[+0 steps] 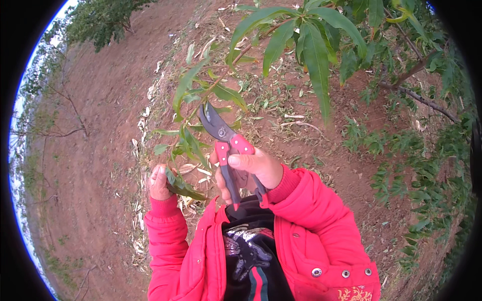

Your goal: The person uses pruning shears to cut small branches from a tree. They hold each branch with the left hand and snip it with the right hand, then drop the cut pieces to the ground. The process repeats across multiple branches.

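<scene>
My right hand (252, 167) is closed around the red and dark-grey handles of bypass pruning shears (228, 146). The blades (212, 120) point up and to the left, close to a thin leafy branch (226, 73); whether they touch its stem I cannot tell. Lower left, my left hand (160, 182) pinches the tip of this branch, with a long green leaf (184, 188) hanging beside the fingers. The branch slants from my left hand up toward a cluster of long narrow leaves (314, 49) at the top.
A leafy tree with a bare limb (425, 99) fills the right side. Dry husks and leaves (143, 120) litter the brown soil (101, 124). Another tree (105, 22) stands upper left, and thin bare branches (71, 101) show at the left rim.
</scene>
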Demonstrator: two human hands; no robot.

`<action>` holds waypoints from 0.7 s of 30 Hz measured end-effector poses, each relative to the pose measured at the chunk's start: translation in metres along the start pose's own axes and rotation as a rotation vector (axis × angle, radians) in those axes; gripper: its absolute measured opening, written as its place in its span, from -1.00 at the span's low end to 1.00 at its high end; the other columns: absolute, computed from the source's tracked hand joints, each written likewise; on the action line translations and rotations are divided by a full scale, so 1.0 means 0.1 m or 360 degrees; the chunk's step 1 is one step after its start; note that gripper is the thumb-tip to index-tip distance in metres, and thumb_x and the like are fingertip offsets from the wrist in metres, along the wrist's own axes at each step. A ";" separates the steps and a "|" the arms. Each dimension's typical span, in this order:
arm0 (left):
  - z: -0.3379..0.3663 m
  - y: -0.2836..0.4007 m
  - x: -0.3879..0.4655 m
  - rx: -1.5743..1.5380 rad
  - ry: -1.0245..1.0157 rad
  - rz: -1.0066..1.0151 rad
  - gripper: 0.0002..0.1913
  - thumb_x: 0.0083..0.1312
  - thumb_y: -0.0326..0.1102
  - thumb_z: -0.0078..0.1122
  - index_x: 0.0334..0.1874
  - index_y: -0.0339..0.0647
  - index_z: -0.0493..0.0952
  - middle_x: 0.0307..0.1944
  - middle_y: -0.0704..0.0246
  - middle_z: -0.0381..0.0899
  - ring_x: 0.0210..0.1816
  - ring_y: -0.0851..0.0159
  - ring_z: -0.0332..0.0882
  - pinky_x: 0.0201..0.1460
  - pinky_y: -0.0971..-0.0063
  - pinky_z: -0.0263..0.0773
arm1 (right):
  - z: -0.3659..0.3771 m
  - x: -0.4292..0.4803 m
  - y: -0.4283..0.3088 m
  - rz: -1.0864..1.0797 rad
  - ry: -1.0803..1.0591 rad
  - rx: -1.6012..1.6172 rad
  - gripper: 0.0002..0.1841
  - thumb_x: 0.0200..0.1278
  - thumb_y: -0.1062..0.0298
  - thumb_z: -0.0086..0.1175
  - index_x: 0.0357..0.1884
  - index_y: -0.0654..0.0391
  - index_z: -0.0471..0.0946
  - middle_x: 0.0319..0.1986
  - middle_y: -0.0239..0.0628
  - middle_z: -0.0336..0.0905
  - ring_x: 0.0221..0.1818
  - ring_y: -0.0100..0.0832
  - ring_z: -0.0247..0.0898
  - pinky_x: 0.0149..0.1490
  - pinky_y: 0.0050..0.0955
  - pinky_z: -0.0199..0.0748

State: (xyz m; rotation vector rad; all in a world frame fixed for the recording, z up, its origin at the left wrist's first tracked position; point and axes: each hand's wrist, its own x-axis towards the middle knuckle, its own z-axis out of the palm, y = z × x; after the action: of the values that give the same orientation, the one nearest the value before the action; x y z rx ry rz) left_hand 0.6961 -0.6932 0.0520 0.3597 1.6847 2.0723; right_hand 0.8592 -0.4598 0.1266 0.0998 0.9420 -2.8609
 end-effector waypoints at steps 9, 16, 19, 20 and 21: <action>0.00 -0.08 0.03 0.0040 -0.0073 -0.0005 -0.65 0.32 0.01 0.08 -0.35 -0.17 0.41 -0.49 0.44 0.40 -0.40 0.36 0.44 -0.28 0.49 0.36 | -0.10 -0.11 -0.08 -0.0208 0.0052 -0.0077 -0.56 0.31 0.15 0.05 0.09 0.20 0.30 -0.29 -0.10 0.56 -0.36 -0.21 0.60 -0.30 -0.19 0.60; -0.01 -0.12 0.00 -0.0033 -0.0112 0.0031 -0.62 0.30 0.04 0.10 -0.34 -0.19 0.42 -0.49 0.41 0.42 -0.42 0.36 0.44 -0.32 0.49 0.37 | -0.14 -0.03 -0.09 -0.0155 0.0113 -0.0086 -0.56 0.32 0.16 0.04 0.11 0.20 0.29 -0.29 -0.09 0.56 -0.32 -0.18 0.61 -0.30 -0.23 0.61; 0.00 -0.11 -0.05 0.0041 -0.0039 0.0010 -0.60 0.28 0.07 0.12 -0.34 -0.19 0.42 -0.48 0.38 0.46 -0.44 0.38 0.44 -0.35 0.51 0.36 | -0.14 0.02 -0.12 -0.0146 0.0158 -0.0124 -0.56 0.32 0.17 0.04 0.12 0.19 0.29 -0.30 -0.10 0.56 -0.31 -0.17 0.61 -0.28 -0.23 0.61; 0.00 -0.10 -0.07 0.0069 -0.0030 -0.0029 -0.60 0.28 0.07 0.13 -0.34 -0.19 0.42 -0.48 0.37 0.46 -0.44 0.38 0.44 -0.35 0.51 0.35 | -0.14 0.04 -0.13 -0.0138 0.0178 -0.0144 -0.56 0.32 0.17 0.04 0.12 0.19 0.28 -0.30 -0.10 0.56 -0.31 -0.18 0.61 -0.27 -0.23 0.61; 0.01 -0.09 -0.09 0.0072 -0.0060 -0.0051 -0.60 0.28 0.07 0.13 -0.35 -0.19 0.42 -0.48 0.36 0.47 -0.44 0.38 0.44 -0.35 0.52 0.35 | -0.15 0.05 -0.15 -0.0132 0.0198 -0.0166 -0.55 0.32 0.17 0.04 0.13 0.19 0.28 -0.30 -0.10 0.56 -0.31 -0.18 0.61 -0.27 -0.23 0.61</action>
State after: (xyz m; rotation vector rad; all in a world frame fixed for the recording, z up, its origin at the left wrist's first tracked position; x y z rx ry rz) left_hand 0.7056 -0.6949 0.0440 0.3817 1.7067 1.9948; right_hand 0.8522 -0.4401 0.1229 0.2366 1.1429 -2.9020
